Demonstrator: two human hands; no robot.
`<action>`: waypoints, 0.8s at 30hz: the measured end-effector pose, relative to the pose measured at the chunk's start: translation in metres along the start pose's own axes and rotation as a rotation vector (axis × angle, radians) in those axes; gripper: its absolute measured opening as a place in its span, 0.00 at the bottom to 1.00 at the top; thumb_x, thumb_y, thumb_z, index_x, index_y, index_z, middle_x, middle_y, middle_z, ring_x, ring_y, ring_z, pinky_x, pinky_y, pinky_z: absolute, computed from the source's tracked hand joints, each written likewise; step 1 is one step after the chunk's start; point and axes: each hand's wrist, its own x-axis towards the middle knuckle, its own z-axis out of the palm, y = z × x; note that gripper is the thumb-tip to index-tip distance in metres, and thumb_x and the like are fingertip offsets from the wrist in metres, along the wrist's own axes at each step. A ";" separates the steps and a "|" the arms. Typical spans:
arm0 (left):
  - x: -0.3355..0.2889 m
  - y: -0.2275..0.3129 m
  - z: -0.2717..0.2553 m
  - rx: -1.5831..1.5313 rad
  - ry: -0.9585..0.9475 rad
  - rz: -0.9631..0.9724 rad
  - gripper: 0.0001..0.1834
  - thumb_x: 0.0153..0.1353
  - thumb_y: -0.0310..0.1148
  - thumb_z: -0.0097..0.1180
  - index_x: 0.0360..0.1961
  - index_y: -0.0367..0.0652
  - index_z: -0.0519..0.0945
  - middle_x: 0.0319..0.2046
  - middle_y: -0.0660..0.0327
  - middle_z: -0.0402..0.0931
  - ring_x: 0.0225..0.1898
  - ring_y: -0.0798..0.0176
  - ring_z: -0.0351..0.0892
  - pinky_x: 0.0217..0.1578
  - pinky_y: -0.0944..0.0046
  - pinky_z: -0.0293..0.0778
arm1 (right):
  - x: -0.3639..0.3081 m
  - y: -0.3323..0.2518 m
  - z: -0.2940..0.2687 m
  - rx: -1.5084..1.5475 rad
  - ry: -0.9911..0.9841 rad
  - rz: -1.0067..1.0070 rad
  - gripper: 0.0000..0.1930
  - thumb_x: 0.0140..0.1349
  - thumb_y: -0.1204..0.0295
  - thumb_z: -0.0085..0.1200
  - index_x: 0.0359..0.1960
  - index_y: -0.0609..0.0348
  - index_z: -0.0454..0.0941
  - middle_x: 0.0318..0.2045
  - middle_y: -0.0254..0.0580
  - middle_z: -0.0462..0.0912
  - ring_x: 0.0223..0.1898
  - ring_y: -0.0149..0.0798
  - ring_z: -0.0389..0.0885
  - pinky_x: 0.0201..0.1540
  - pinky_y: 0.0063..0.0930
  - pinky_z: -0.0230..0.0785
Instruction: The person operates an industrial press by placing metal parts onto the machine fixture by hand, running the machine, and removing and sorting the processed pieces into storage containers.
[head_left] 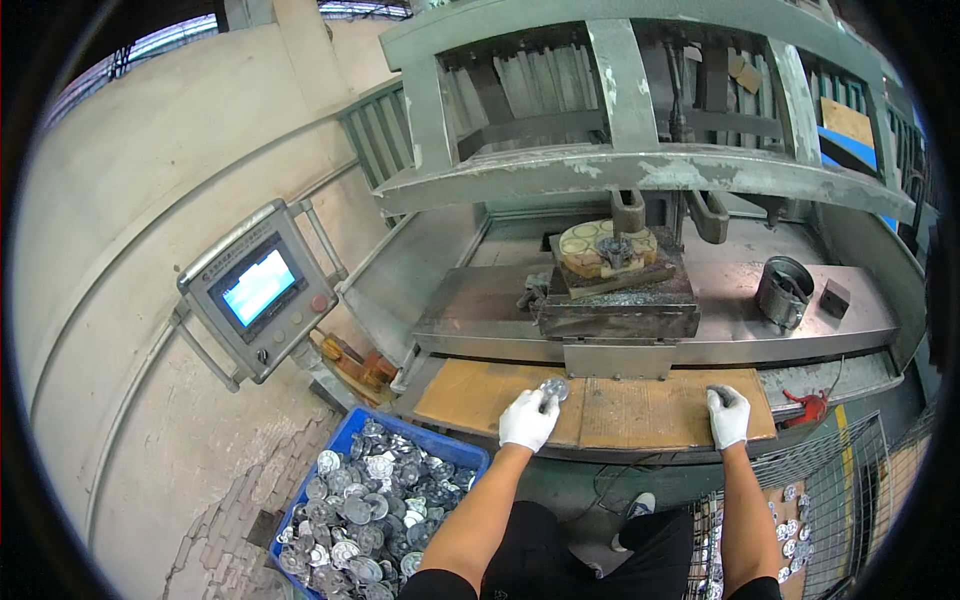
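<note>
In my white-gloved left hand (528, 420), a round silvery metal disc (555, 388) is pinched between thumb and fingers, above the cardboard sheet (640, 420). My right hand (730, 416), gloved too, is over the right end of that cardboard with its fingers curled in; what they hold, if anything, is hidden. Beyond the hands stands a green machine (520, 172). On its bed a round yellowish fixture (582, 240) sits on a dark metal block (620, 312), under a downward-pointing machine part (627, 212).
At lower left stands a blue bin (472, 456) heaped with metal discs (357, 508). A wire basket (835, 470) with more discs is at lower right. On the bed are a metal cup (785, 292) and small block (834, 298). Left is a control panel (232, 340).
</note>
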 end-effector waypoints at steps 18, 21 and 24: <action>-0.001 -0.002 0.002 -0.025 0.063 0.040 0.16 0.61 0.49 0.54 0.32 0.47 0.81 0.32 0.53 0.80 0.35 0.44 0.82 0.37 0.48 0.78 | -0.002 -0.002 0.000 -0.039 0.019 0.004 0.09 0.60 0.75 0.59 0.39 0.70 0.83 0.33 0.42 0.87 0.34 0.29 0.82 0.41 0.22 0.74; 0.000 -0.002 0.002 -0.030 0.068 0.047 0.16 0.61 0.49 0.54 0.32 0.47 0.81 0.32 0.53 0.80 0.35 0.44 0.81 0.38 0.48 0.78 | -0.002 0.000 0.001 -0.023 0.023 0.004 0.09 0.60 0.75 0.59 0.39 0.70 0.83 0.33 0.42 0.87 0.34 0.29 0.82 0.41 0.22 0.74; 0.000 -0.002 0.001 -0.036 0.061 0.040 0.16 0.61 0.49 0.55 0.32 0.47 0.81 0.32 0.53 0.80 0.35 0.44 0.81 0.37 0.48 0.77 | -0.001 0.002 0.002 -0.006 0.025 0.011 0.10 0.59 0.75 0.59 0.39 0.70 0.83 0.32 0.42 0.87 0.34 0.29 0.82 0.41 0.23 0.74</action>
